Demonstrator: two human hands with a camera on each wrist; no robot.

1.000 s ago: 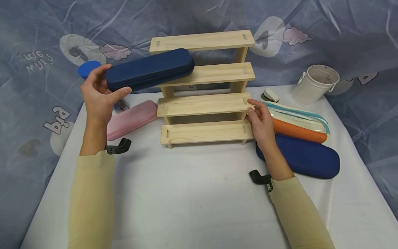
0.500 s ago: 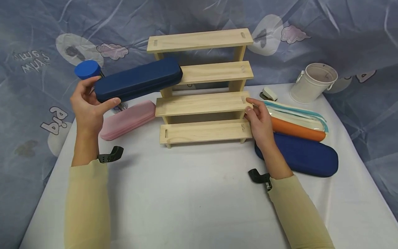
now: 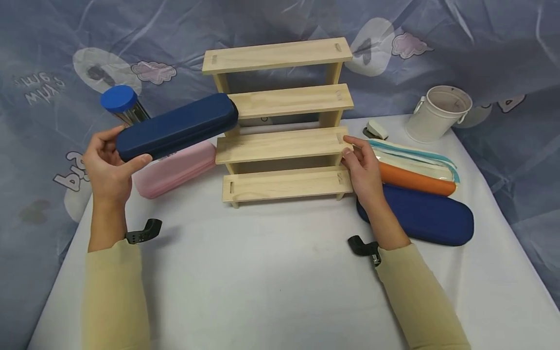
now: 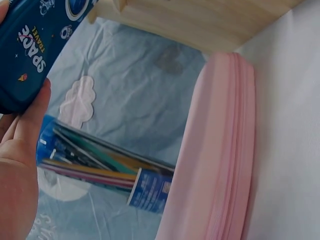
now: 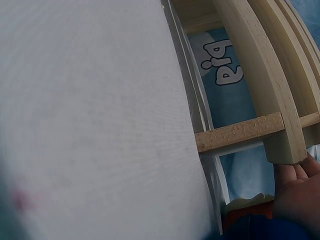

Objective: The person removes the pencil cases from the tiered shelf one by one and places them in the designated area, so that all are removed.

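Observation:
My left hand (image 3: 108, 167) grips the left end of a dark blue pencil case (image 3: 177, 127), thumb below and fingers behind. The case is held in the air, tilted up to the right, its right end in front of the wooden tiered shelf (image 3: 282, 143). In the left wrist view its side (image 4: 35, 45) reads "SPACE TRAVEL". Below it a pink zip case (image 3: 175, 170) lies on the table. My right hand (image 3: 365, 175) holds the right end of the shelf's second-lowest board between thumb and fingers.
Behind the left hand stands a clear tube with a blue lid (image 3: 119, 98), with pencils inside (image 4: 100, 160). At the right lie an orange and cream pouch (image 3: 415, 167), a navy case (image 3: 422, 214) and a small white stapler-like item (image 3: 376, 130). A white bucket (image 3: 439, 114) stands behind.
My left hand and the dark blue case have moved left and down, away from the upper boards. The right hand keeps its hold on the shelf.

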